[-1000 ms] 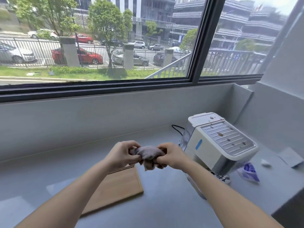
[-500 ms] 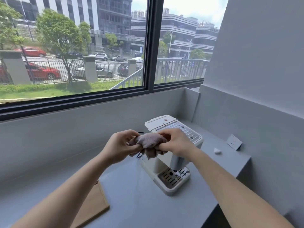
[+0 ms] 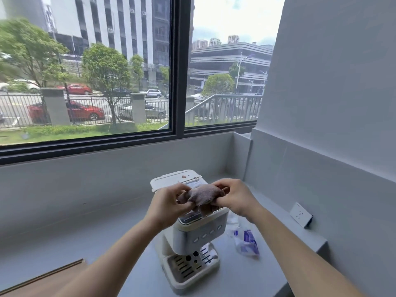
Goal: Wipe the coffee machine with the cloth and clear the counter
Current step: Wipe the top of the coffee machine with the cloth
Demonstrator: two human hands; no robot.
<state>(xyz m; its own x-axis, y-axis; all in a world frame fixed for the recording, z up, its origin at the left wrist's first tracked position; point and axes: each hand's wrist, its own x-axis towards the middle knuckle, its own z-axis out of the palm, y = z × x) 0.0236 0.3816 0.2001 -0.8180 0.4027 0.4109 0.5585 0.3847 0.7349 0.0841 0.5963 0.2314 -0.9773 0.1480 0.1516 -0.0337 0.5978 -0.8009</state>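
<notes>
A white coffee machine [image 3: 199, 236] stands on the grey counter [image 3: 115, 249], its drip tray facing me. Above its top I hold a bunched grey-brown cloth [image 3: 202, 196] with both hands. My left hand [image 3: 168, 203] pinches the cloth's left end and my right hand [image 3: 236, 199] pinches its right end. A fold of the cloth hangs down between them, just over the machine's top. The hands and cloth hide most of the machine's top grille.
A crumpled clear and purple plastic wrapper [image 3: 246, 242] lies on the counter right of the machine. A wooden cutting board [image 3: 49, 277] sits at the lower left. A wall socket [image 3: 301, 214] is on the right wall. The window sill wall runs behind the machine.
The view has swung so the machine now sits straight below my hands. Both hands keep the same grip on the cloth, now over the machine's top.
</notes>
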